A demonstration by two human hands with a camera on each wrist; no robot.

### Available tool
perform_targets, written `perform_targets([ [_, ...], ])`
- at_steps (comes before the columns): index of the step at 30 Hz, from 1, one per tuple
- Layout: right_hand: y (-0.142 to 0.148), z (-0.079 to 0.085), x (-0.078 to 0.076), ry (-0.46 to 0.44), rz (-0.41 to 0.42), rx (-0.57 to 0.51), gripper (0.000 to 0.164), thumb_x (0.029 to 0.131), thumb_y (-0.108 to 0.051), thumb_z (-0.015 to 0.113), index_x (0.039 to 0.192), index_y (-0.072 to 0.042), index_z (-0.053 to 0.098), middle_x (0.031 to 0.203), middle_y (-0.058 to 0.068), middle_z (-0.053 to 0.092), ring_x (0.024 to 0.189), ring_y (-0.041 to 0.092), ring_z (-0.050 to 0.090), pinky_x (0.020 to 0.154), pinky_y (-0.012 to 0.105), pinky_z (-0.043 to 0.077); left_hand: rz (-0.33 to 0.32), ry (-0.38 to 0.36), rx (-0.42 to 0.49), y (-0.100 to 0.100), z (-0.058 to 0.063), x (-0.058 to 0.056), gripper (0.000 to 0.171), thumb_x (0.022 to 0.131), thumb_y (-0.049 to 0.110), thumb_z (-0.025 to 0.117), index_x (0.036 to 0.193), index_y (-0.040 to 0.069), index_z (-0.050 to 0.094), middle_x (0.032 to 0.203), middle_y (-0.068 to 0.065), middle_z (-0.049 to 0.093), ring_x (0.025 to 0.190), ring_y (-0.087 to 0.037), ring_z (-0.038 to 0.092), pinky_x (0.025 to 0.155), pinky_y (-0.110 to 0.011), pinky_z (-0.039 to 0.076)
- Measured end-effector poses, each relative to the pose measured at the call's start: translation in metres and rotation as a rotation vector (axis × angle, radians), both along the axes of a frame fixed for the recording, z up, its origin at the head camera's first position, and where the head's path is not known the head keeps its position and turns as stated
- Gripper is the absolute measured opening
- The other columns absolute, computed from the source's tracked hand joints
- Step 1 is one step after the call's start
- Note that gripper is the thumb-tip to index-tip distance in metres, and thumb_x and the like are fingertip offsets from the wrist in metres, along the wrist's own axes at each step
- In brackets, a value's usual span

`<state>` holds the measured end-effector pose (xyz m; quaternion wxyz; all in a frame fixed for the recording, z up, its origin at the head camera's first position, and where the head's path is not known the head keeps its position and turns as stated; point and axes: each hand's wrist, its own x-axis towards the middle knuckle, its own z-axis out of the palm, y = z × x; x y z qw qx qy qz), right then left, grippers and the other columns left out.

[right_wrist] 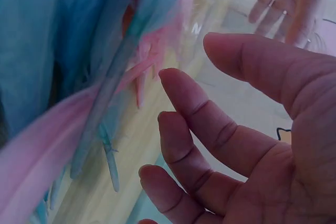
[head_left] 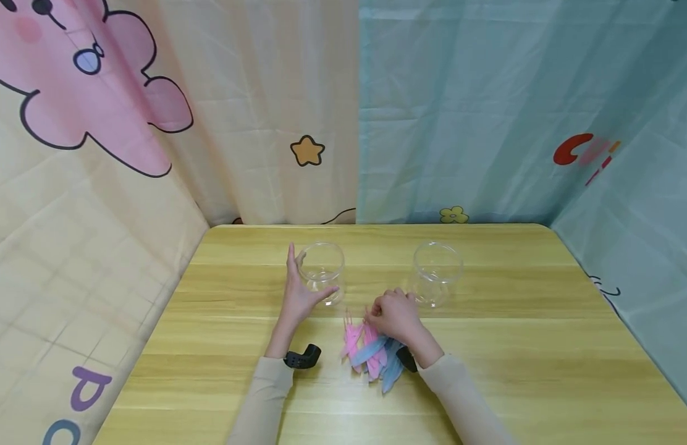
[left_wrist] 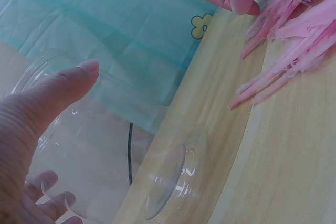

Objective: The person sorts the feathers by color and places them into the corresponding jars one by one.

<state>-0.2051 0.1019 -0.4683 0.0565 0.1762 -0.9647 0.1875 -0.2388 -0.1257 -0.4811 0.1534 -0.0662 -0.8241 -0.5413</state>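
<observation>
My left hand (head_left: 300, 301) stands at a clear round container (head_left: 325, 266), thumb on its near side and fingers on its far left side. In the left wrist view the thumb is straight and the fingertips show through the clear wall (left_wrist: 100, 145); firm contact is hard to judge. Over the top of a small pile of feathers hovers my right hand (head_left: 398, 314). Its fingers are loosely bent, with a gap to the thumb and nothing between them in the right wrist view. Pink feathers (head_left: 372, 358) and blue feathers (head_left: 392, 374) lie overlapping below it.
A second clear container (head_left: 438, 266) stands to the right, beyond my right hand. The wooden table (head_left: 543, 371) ends at patterned curtains (head_left: 460, 111) at the back and sides. Black wrist cameras (head_left: 303, 356) sit on both wrists.
</observation>
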Motion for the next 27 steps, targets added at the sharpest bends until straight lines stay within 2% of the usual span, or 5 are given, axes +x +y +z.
perform_targets([
  [7,-0.0035,0.0017,-0.0064,-0.090,-0.018,0.012,0.033,0.081,-0.036,0.070,0.054,-0.023,0.056,0.066,-0.007,0.050,0.073,0.021,0.047,0.077,0.050,0.035,-0.006,-0.020,0.024,-0.0008,-0.0012,-0.0009,0.134,0.062,0.032,0.090,0.150,0.034,-0.011,0.151,-0.009,0.026,0.138,-0.032,0.022,0.107,-0.053,0.022],
  [12,-0.0047,0.0011,-0.0082,-0.130,-0.004,0.024,0.036,0.081,-0.036,0.070,0.050,-0.022,0.056,0.058,-0.009,0.050,0.072,0.021,0.047,0.081,0.056,0.036,-0.008,-0.038,0.022,-0.0016,-0.0024,-0.0006,0.131,0.064,0.033,0.089,0.152,0.026,-0.008,0.152,-0.006,0.026,0.138,-0.030,0.022,0.108,-0.052,0.021],
  [18,-0.0069,-0.0027,-0.0070,-0.124,-0.003,0.037,0.035,0.078,-0.035,0.071,0.050,-0.022,0.055,0.056,-0.009,0.048,0.070,0.021,0.048,0.078,0.055,0.037,-0.005,-0.052,0.023,-0.0016,-0.0034,-0.0004,0.122,0.064,0.033,0.089,0.152,0.015,0.008,0.151,-0.006,0.027,0.137,-0.030,0.024,0.107,-0.052,0.023],
  [22,-0.0080,-0.0047,-0.0066,-0.137,-0.014,0.048,0.034,0.079,-0.033,0.069,0.050,-0.021,0.054,0.057,-0.008,0.048,0.071,0.021,0.048,0.082,0.057,0.036,-0.009,-0.051,0.041,-0.0017,-0.0053,-0.0008,0.115,0.063,0.032,0.089,0.150,0.015,0.016,0.149,-0.007,0.029,0.136,-0.030,0.025,0.105,-0.053,0.025],
  [27,-0.0074,-0.0065,-0.0067,-0.153,-0.030,0.038,0.032,0.075,-0.030,0.067,0.048,-0.020,0.053,0.056,-0.008,0.047,0.070,0.020,0.047,0.081,0.055,0.036,-0.020,-0.048,0.054,-0.0016,-0.0073,-0.0012,0.112,0.064,0.033,0.089,0.150,0.016,0.018,0.149,-0.006,0.028,0.136,-0.030,0.025,0.105,-0.054,0.025],
])
